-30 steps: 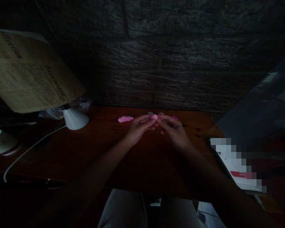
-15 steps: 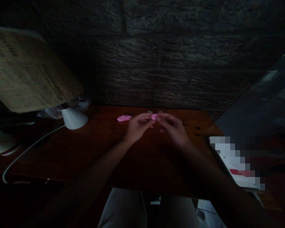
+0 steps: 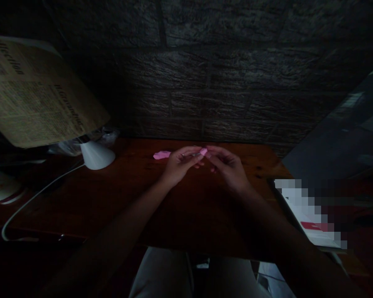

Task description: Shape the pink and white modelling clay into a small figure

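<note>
A small lump of pink, clay-like material (image 3: 203, 152) is pinched between the fingertips of both hands, above the wooden table. My left hand (image 3: 182, 162) grips it from the left with thumb and forefinger. From the right, my right hand (image 3: 226, 163) holds it the same way, its lower fingers curled beneath. On the table, just left of my left hand, lies a larger flattened pink piece (image 3: 161, 155), partly covered by that hand. The dim light hides the lump's exact shape.
A lamp with a newsprint shade (image 3: 46, 95) and white base (image 3: 98, 155) stands on the left, its white cord (image 3: 34, 198) trailing forward. Beyond the table (image 3: 136, 194) rises a dark stone-block wall (image 3: 186, 70). A white, partly pixelated item (image 3: 317, 225) sits at the right edge.
The pink lump has turned and shifted slightly right between the fingertips, and less of it shows. Both hands keep nearly the same place.
</note>
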